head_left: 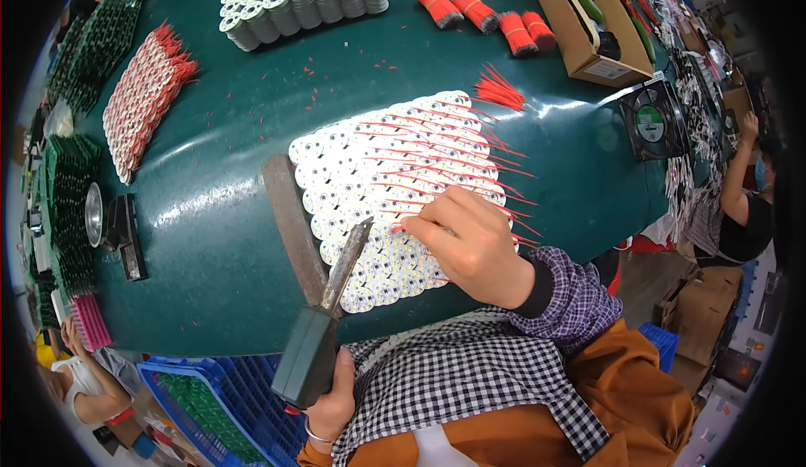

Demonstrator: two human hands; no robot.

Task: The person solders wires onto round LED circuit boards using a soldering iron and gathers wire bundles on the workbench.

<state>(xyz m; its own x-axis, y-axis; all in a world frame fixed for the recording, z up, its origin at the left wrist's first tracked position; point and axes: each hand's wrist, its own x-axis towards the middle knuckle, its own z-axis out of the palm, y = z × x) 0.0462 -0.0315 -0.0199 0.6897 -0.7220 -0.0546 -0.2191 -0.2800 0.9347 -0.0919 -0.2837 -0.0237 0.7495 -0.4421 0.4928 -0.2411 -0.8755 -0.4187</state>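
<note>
My left hand [337,396] is closed around the handle of a dark green soldering gun [307,351]. Its long metal tip slants up and over a panel of round white circuit boards [332,169]. Just right of that tip, my right hand [474,244] is closed, thumb and forefinger pinching a thin red wire [398,228] low over the boards. Many red wires lie across the upper and right rows, their ends jutting past the panel's right edge. A flat brown bar [290,215] runs along the panel's left side.
Loose red wires [499,89] and red wire bundles [478,11] lie beyond the panel. White disc stacks [306,1] stand at the back, a wired panel [149,97] at left. A cardboard box [588,34] and black fan [655,121] are at right. Two people sit nearby.
</note>
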